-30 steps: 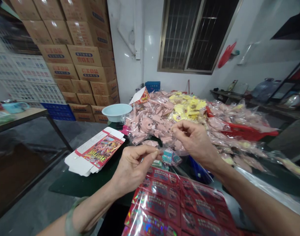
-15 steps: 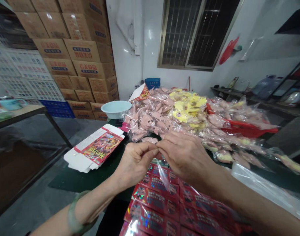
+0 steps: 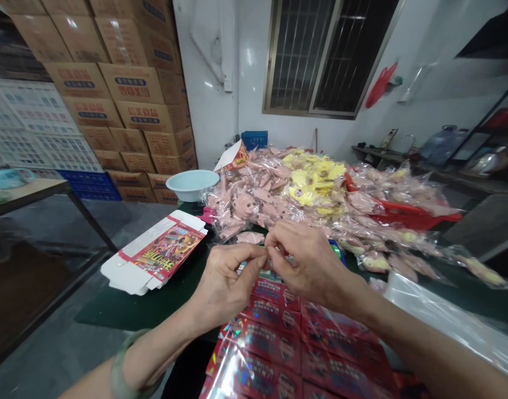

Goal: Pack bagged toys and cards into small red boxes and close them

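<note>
My left hand and my right hand meet above the table, fingertips almost touching. Between them they pinch a small transparent plastic packet, mostly hidden by my fingers. Its contents cannot be made out. Just below my hands lies a stack of red printed packets in shiny film. A flat, unfolded printed carton sits left of my left hand. A pale green bangle circles my left wrist.
Behind my hands rises a heap of pink bagged items, with yellow ones among them. A pale blue basin and red basket flank it. Stacked cardboard cartons stand at the back left.
My right hand has moved in from the right and now meets my left at the fingertips. The small packet, visible a second ago, is now mostly covered by my fingers.
</note>
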A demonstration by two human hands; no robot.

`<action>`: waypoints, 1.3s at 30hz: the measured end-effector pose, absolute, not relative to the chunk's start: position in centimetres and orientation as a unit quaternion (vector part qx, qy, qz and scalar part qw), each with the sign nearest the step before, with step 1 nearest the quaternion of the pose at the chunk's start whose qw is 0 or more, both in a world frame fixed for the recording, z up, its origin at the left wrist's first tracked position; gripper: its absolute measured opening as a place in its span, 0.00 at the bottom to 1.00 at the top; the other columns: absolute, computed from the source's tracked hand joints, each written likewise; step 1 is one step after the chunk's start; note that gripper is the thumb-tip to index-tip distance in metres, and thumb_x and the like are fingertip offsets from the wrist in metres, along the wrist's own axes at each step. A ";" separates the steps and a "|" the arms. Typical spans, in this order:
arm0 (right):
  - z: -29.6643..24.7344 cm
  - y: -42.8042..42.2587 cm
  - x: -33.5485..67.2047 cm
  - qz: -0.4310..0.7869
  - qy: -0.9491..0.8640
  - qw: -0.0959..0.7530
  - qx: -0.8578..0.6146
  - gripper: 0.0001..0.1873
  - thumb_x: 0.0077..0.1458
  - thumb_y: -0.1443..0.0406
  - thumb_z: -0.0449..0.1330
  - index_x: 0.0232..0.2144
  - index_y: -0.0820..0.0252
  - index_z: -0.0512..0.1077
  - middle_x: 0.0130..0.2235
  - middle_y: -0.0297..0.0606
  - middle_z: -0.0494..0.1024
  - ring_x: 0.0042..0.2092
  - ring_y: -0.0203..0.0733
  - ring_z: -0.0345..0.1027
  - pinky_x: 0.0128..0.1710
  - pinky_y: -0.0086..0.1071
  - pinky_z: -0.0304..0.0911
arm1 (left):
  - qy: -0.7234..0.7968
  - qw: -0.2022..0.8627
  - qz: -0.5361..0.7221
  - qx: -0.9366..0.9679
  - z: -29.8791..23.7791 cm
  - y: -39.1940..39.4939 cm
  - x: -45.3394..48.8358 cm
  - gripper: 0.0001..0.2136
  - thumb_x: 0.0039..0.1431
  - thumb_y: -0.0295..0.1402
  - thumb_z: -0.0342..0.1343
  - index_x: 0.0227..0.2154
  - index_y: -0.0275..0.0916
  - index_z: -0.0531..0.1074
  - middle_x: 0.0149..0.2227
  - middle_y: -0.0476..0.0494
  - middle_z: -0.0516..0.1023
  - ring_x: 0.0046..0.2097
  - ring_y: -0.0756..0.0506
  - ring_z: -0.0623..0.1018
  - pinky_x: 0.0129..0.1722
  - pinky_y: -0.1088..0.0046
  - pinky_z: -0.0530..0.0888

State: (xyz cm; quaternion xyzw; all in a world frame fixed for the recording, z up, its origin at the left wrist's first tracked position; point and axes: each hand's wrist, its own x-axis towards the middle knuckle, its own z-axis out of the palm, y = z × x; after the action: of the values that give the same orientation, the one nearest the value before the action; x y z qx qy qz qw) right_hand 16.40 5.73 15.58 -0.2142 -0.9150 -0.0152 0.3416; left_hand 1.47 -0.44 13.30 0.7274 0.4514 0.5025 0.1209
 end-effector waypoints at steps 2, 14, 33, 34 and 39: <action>15.5 6.2 16.4 0.082 -0.895 0.365 -0.242 0.08 0.50 0.73 0.49 0.22 0.61 0.62 0.21 0.30 0.63 0.24 0.31 0.54 0.25 0.28 0.50 | 0.453 0.123 0.507 0.723 13.2 -0.4 1.3 0.08 0.57 0.26 0.51 0.27 0.35 0.74 0.21 0.51 0.73 0.21 0.54 0.67 0.21 0.79 0.64; 17.3 7.2 17.7 0.351 -0.876 0.263 -0.198 0.06 0.51 0.70 0.57 0.27 0.62 0.74 0.26 0.31 0.73 0.26 0.30 0.62 0.26 0.25 0.57 | 0.406 0.054 0.511 0.756 12.1 -0.3 1.0 0.06 0.57 0.24 0.51 0.32 0.36 0.74 0.26 0.48 0.77 0.26 0.52 0.75 0.26 0.78 0.70; 15.2 5.4 17.5 0.049 -0.908 0.392 -0.138 0.08 0.57 0.72 0.49 0.26 0.62 0.63 0.28 0.37 0.66 0.33 0.38 0.58 0.32 0.33 0.55 | 0.441 0.042 0.566 0.695 11.8 -0.8 2.4 0.08 0.57 0.24 0.52 0.34 0.38 0.75 0.29 0.48 0.79 0.26 0.52 0.74 0.28 0.78 0.71; 15.2 5.4 17.5 0.055 -0.910 0.388 -0.137 0.08 0.57 0.72 0.48 0.26 0.61 0.62 0.29 0.37 0.66 0.33 0.38 0.58 0.32 0.33 0.56 | 0.444 0.041 0.565 0.694 11.8 -0.8 2.5 0.08 0.57 0.24 0.52 0.34 0.38 0.75 0.30 0.48 0.79 0.26 0.52 0.74 0.27 0.78 0.71; 14.7 5.4 17.5 0.105 -0.908 0.382 -0.138 0.08 0.57 0.72 0.46 0.27 0.59 0.59 0.29 0.36 0.64 0.33 0.38 0.56 0.32 0.33 0.56 | 0.455 0.046 0.565 0.686 11.7 -1.0 2.7 0.07 0.57 0.24 0.52 0.34 0.38 0.74 0.30 0.49 0.79 0.23 0.54 0.72 0.23 0.80 0.69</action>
State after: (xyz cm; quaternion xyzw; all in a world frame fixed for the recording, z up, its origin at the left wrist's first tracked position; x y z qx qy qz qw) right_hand 17.48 5.42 14.71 -0.1379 -0.9079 0.1047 0.3819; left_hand 2.65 -0.97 11.71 0.6865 0.4554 0.5650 0.0464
